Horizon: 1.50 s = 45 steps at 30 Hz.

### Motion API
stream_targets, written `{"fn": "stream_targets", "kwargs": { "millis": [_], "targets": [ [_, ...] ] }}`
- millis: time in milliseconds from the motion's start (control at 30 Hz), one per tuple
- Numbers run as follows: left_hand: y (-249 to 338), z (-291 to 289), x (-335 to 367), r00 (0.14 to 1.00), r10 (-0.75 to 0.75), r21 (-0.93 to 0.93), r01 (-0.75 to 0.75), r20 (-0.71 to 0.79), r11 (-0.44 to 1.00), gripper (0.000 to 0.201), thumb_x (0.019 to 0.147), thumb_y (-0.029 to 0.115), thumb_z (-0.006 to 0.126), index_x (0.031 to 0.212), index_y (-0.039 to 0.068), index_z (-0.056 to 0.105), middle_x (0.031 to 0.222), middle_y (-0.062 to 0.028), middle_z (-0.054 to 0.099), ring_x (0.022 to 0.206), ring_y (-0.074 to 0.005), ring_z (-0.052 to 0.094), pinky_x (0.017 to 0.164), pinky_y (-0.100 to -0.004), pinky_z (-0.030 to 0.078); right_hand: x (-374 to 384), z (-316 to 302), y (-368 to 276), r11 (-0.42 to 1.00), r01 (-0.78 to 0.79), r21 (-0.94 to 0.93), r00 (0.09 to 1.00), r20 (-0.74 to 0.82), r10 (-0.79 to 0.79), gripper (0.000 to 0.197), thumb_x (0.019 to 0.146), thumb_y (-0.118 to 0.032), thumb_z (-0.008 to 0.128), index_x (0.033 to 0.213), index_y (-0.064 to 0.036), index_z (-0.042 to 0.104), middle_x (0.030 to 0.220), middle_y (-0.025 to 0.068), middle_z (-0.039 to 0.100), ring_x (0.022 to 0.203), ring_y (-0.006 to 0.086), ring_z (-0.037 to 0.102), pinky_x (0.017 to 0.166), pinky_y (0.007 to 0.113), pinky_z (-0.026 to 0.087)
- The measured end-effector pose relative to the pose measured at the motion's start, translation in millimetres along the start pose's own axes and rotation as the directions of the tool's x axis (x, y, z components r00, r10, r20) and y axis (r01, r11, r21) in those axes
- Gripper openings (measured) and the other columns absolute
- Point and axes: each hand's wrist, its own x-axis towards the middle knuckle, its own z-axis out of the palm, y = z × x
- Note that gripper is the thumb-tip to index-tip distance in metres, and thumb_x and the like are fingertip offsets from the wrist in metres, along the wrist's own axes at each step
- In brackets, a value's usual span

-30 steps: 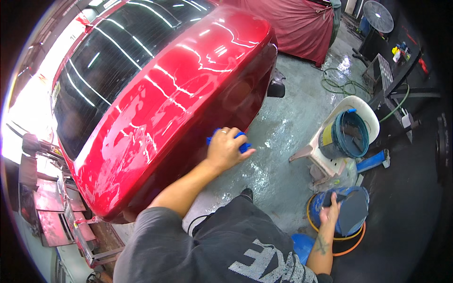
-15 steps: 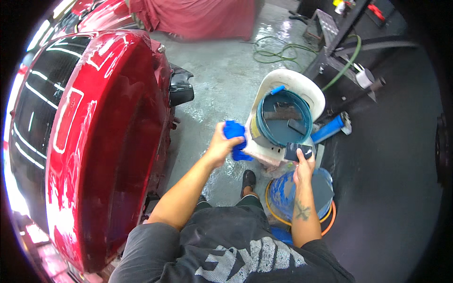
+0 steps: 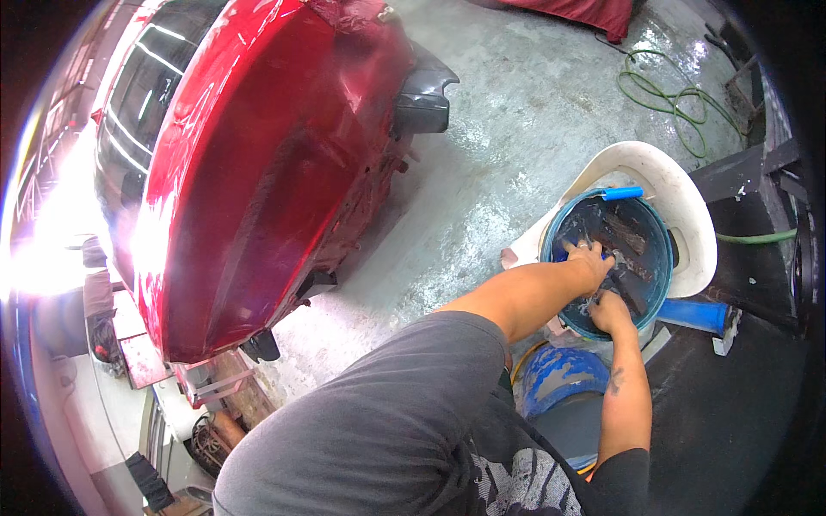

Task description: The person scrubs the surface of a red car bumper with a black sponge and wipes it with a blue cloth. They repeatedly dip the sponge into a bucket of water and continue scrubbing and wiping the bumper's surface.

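Observation:
Both of my hands are down inside a round teal bucket (image 3: 661, 267) of dark water, which stands on a white plastic chair (image 3: 695, 228). My left hand (image 3: 588, 265) is closed over a blue cloth (image 3: 608, 261), and bits of the cloth show around its fingers. Just nearer to me, my right hand (image 3: 610, 311) dips into the water by the near wall. Its fingertips are hidden, so what they hold is unclear. A dark brownish block (image 3: 625, 234) lies in the water beyond my hands. On the far rim sits a bright blue strip (image 3: 622, 193).
A red car body (image 3: 258, 172) with a dark bracket-like part (image 3: 423, 101) stands on the left. Below the chair is a scuffed blue drum (image 3: 559, 378). A blue cylinder (image 3: 695, 316) lies right of the bucket, and a green hose (image 3: 667, 99) coils on the wet floor.
My view has swung left and down. The left hand carried the blue cloth into the bucket. My right hand, which held a dark block at the rim, has gone into the water.

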Motion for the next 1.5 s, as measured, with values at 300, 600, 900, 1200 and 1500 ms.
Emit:
{"fn": "stream_targets", "kwargs": {
  "millis": [300, 600, 900, 1200, 1500],
  "targets": [
    [-48, 91, 100, 0.98, -0.191, -0.169, 0.181, -0.046, 0.969, 0.067, 0.108, 0.039, 0.058, 0.171, 0.025, 0.042, 0.179, -0.011, 0.036, 0.166, -0.036, 0.031, 0.132, -0.0637, 0.027, 78, 78, 77, 0.985, 0.061, -0.164, 0.995, -0.07, -0.074, 0.052, 0.106, -0.03, 0.058, 0.155, -0.0094, 0.059, 0.149, 0.0252, 0.067, 0.138, 0.0456, 0.064, 0.117, 0.056, 0.05],
    [-66, 127, 93, 0.939, 0.223, 0.311, -0.137, -0.262, 0.94, 0.044, 0.106, 0.031, 0.06, 0.145, 0.014, 0.074, 0.151, -0.0135, 0.07, 0.142, -0.0358, 0.064, 0.115, -0.0534, 0.051, 34, 7, -27, 0.9, -0.193, -0.391, 0.975, 0.026, 0.221, 0.045, 0.099, -0.034, 0.067, 0.134, -0.0058, 0.075, 0.137, 0.0235, 0.074, 0.128, 0.0419, 0.072, 0.111, 0.051, 0.056],
    [-18, 35, 21, 0.994, 0.002, 0.16, 0.015, -0.106, 0.987, 0.052, 0.086, 0.025, 0.087, 0.137, 0.017, 0.078, 0.144, -0.0136, 0.074, 0.14, -0.0296, 0.066, 0.11, -0.0462, 0.053, -58, -5, -36, 0.977, -0.011, -0.211, 0.893, -0.441, -0.085, 0.033, 0.089, -0.005, 0.075, 0.12, -0.0134, 0.079, 0.115, 0.0196, 0.079, 0.109, 0.0425, 0.076, 0.094, 0.053, 0.061],
    [-19, -81, -192, 0.766, -0.088, -0.535, -0.357, -0.636, 0.766, 0.073, 0.067, 0.017, 0.092, 0.136, 0.013, 0.069, 0.135, -0.0283, 0.063, 0.123, -0.0458, 0.07, 0.105, -0.0498, 0.059, -151, 18, -13, 0.421, 0.404, 0.812, 0.688, -0.573, 0.446, 0.023, 0.096, 0.0, 0.079, 0.116, -0.0057, 0.069, 0.105, 0.0038, 0.076, 0.081, 0.0167, 0.073, 0.062, 0.029, 0.055],
    [-240, -31, -467, 0.523, -0.426, -0.629, -0.762, -0.738, 0.155, 0.08, 0.068, 0.019, 0.097, 0.136, 0.011, 0.055, 0.116, -0.016, 0.066, 0.096, -0.0248, 0.071, 0.079, -0.0436, 0.064, -268, 143, -188, -0.12, 0.472, 0.873, 0.775, -0.346, 0.528, 0.073, 0.075, 0.009, 0.049, 0.146, -0.0042, 0.057, 0.129, 0.0226, 0.061, 0.116, 0.0449, 0.068, 0.109, 0.062, 0.059]
  ]
}}
